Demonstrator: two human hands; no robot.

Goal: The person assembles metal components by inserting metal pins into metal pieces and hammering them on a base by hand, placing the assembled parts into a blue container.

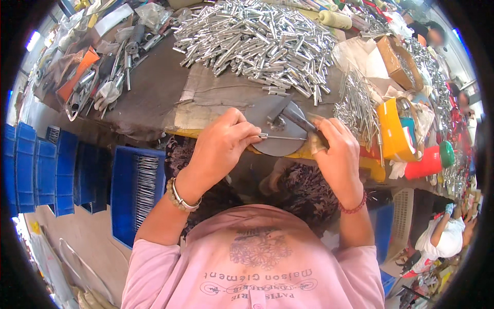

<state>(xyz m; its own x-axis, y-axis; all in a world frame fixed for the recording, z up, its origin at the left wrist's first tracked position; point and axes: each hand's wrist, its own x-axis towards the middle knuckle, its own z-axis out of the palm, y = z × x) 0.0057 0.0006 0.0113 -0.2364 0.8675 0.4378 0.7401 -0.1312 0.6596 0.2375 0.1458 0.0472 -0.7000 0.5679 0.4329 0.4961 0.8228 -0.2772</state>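
My left hand (222, 147), closed in a pinch, holds one end of a thin silver metal rod (283, 137) with a thicker end at the fingertips. The rod lies level across the near part of a round dark metal plate (282, 148). A dark hammer (297, 114) with a wedge-shaped head slants over that plate, its handle running into my right hand (338, 150). My right fingers are curled round the handle, with a yellowish covering on one of them. The rod's tip ends close to my right thumb. Part of the handle is hidden by my fingers.
A big heap of short silver tubes (262, 41) covers the bench beyond the plate. Thin rods (355, 103) lie to its right, near a yellow container (395, 131) and a red jar (424, 164). Left below stands a blue crate (122, 201) of rods.
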